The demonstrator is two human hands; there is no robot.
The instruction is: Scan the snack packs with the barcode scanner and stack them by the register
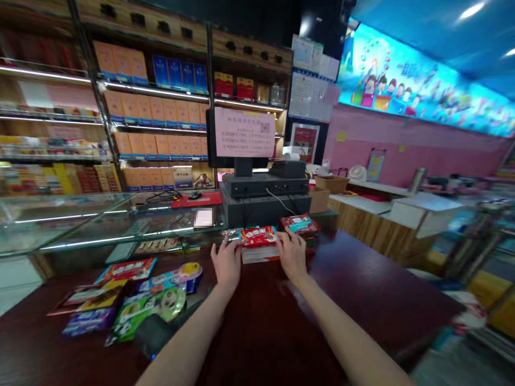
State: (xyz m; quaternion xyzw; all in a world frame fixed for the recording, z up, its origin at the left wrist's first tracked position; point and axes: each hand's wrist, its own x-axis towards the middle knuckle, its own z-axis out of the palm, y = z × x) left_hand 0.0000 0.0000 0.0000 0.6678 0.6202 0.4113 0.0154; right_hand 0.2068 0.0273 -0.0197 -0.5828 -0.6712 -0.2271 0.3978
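Both my hands reach forward over a dark red wooden counter (362,279). My left hand (226,262) presses against the left side of a low stack of snack packets (259,254), topped by a red packet (258,236). My right hand (292,256) grips the stack's right end, with its fingertips on the red packet. Just beyond that hand, a red and teal packet (300,224) lies on more packets. The lower layers of the stack are partly hidden by my hands.
Several colourful snack packets (124,300) and a black pouch (153,335) lie left of my hands. Behind stand a glass display case (80,225), a black till (265,198) and a pink notice screen (244,131). Lit shelves of boxes rise behind.
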